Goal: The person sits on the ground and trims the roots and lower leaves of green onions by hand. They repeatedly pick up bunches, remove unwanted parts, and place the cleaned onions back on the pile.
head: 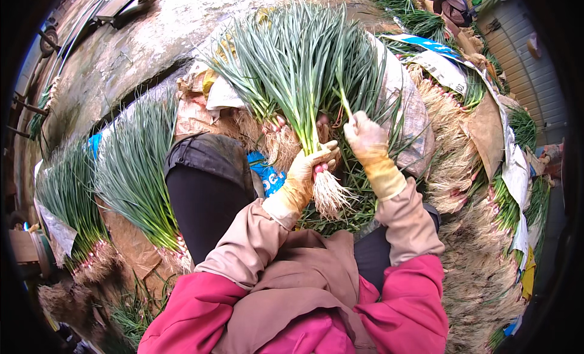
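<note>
My left hand (pixel 303 171), in a pale yellow rubber glove, is closed around the lower stems of a bunch of green alliums (pixel 308 121). The pink bulbs and white roots (pixel 329 194) of this bunch hang below the hand, and its long leaves fan upward. To the right, my right hand (pixel 368 137), gloved too, grips a single pale stem (pixel 345 103) with leaves running upward. Beyond both hands lies a larger heap of the same plants, with brown roots (pixel 279 146) towards me.
Bundles of green alliums (pixel 137 171) lie at the left. Woven sacks (pixel 413 125) and rooty bundles (pixel 479 258) line the right side. Loose leaves (pixel 337 221) cover the ground between my knees. Another person (pixel 451 4) is at the top right; a cart (pixel 123 4) stands at the top left.
</note>
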The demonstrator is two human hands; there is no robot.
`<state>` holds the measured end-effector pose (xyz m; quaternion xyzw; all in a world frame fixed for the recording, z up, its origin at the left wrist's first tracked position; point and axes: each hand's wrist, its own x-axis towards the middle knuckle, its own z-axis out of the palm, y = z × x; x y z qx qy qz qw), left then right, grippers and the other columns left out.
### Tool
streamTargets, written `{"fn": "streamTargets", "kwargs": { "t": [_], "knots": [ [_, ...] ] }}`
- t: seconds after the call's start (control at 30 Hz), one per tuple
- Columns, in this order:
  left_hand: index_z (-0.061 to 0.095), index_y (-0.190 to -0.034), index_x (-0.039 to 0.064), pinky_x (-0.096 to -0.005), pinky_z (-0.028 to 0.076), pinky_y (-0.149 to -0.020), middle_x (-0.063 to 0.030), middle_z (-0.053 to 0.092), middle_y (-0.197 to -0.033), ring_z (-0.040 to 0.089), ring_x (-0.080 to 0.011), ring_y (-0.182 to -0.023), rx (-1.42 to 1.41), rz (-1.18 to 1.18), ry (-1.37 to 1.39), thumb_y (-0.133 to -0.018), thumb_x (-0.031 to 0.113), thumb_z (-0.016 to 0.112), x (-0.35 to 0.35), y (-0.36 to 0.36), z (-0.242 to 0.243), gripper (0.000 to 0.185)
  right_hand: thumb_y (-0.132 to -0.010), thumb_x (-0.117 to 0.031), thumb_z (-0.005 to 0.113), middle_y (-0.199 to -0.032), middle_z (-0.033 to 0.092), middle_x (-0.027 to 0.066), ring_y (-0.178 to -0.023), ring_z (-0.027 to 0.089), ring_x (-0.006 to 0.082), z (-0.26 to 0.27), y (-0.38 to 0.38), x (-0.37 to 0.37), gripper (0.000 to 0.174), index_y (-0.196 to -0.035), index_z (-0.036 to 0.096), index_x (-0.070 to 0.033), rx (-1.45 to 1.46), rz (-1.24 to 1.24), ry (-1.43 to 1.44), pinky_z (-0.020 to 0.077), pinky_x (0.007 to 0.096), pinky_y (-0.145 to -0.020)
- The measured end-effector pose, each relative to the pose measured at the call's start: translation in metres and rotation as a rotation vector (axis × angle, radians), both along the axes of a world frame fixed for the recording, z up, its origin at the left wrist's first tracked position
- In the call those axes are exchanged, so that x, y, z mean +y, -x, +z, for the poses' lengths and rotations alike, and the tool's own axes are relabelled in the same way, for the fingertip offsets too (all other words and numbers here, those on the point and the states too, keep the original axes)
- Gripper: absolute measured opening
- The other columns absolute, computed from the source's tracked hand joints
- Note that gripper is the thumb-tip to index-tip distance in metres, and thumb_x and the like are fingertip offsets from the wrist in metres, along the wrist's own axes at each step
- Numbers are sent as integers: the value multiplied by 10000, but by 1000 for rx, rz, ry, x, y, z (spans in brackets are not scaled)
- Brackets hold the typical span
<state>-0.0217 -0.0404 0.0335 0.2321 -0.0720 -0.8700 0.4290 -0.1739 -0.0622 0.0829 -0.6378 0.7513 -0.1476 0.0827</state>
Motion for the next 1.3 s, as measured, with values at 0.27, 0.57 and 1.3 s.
{"fn": "streamTargets", "kwargs": {
  "t": [0.27,0.57,1.3],
  "knots": [
    [566,-887,-41,-295,527,-598,-126,612,-746,622,-211,-673,-23,-19,-72,-783,18,576,8,10,-15,119,-789,-323,584,-668,607,112,-641,616,245,-51,48,45,261,-813,563,-64,-495,52,-455,466,389,-551],
    [569,-875,-47,-259,508,-539,-114,614,-700,616,-178,-608,-146,-62,9,-762,18,586,12,-6,-30,131,-839,-106,577,-732,580,31,-530,527,84,-73,-35,35,108,-902,557,-20,-1806,-236,-84,422,199,-418],
    [497,-975,57,-244,426,-548,1,460,-628,429,-69,-530,803,-333,248,-891,85,457,46,-115,161,97,-721,-164,651,-681,588,73,-598,535,181,-204,69,61,210,-821,586,9,-543,-145,-225,444,307,-573]
  ]
}}
